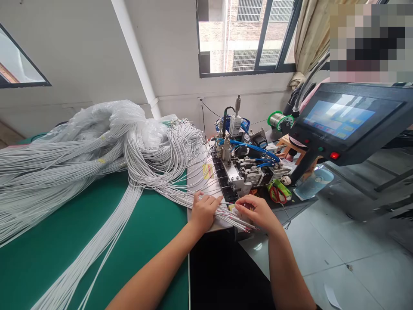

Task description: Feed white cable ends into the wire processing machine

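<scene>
White cables (161, 172) run in a thick bundle over the green table (138, 241) to a white board at its right edge. My left hand (205, 211) lies over the cables near their ends, fingers bent round some of them. My right hand (256, 212) is at the front of the machine (241, 172), thumb and forefinger pinched at a thin cable tip. The loose cable ends (240, 223), some reddish, stick out between the two hands.
Plastic-wrapped cable bundles (109, 120) are heaped at the left. A screen on an arm (342, 116) stands right of the machine, with a solder spool (280, 121), red-handled scissors (278, 193) and a clear blue plastic container (314, 183) nearby. Another person is partly visible behind the screen.
</scene>
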`<state>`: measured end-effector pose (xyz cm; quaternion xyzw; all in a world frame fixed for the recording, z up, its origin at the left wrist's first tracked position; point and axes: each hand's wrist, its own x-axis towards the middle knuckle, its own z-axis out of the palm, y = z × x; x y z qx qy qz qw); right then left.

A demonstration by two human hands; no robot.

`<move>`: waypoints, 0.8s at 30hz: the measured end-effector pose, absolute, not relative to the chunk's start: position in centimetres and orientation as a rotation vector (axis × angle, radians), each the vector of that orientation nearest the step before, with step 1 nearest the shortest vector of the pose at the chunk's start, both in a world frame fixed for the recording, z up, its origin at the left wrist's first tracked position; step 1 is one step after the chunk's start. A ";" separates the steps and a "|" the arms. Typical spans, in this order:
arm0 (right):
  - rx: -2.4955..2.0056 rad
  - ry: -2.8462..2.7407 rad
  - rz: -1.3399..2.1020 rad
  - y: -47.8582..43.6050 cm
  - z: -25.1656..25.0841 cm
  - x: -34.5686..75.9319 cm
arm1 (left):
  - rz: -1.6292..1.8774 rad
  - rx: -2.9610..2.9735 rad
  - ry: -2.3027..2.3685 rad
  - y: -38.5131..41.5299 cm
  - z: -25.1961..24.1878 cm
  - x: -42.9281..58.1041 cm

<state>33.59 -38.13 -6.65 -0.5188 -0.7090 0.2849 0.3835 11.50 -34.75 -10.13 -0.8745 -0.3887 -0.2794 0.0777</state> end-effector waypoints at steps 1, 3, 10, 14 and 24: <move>-1.318 -1.837 0.720 -38.0 -6.6 33.3 | -0.834 -2.624 -1.149 -34.7 -10.2 11.4; -1.309 -1.871 0.712 -37.6 -6.7 32.6 | -0.830 -2.635 -1.129 -34.6 -10.4 11.4; -1.262 -1.815 0.653 -36.7 -7.4 32.0 | -0.906 -2.582 -1.219 -34.8 -10.3 11.5; -1.341 -1.684 0.593 -36.6 -7.6 33.4 | -1.056 -2.459 -1.373 -34.9 -10.0 11.4; -1.306 -1.483 0.651 -36.2 -7.5 34.3 | -1.081 -2.667 -1.144 -34.3 -10.4 10.7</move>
